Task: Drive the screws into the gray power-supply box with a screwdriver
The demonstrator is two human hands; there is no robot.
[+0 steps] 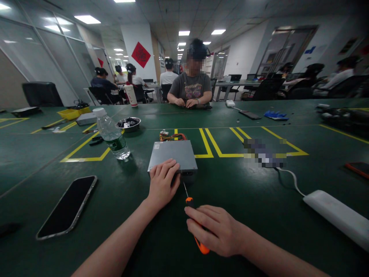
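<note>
A grey metal computer power supply (173, 151) lies flat on the green table, a bundle of coloured wires (178, 137) coming out of its far side. Bent over its near left edge, my left hand (163, 181) grips it, fingers on the top and thumb at the near face. My right hand (215, 229) is closed around an orange and black screwdriver (189, 202). Its thin shaft points up at the near face of the power supply; whether the tip touches it, I cannot tell.
Left of the power supply stand a water bottle (113, 136) and a metal bowl (128, 124) of small parts. A phone (67, 207) lies near left, a white power strip (337, 215) at right. Across the table sits a person (190, 86); blue gloves (276, 115) lie far right.
</note>
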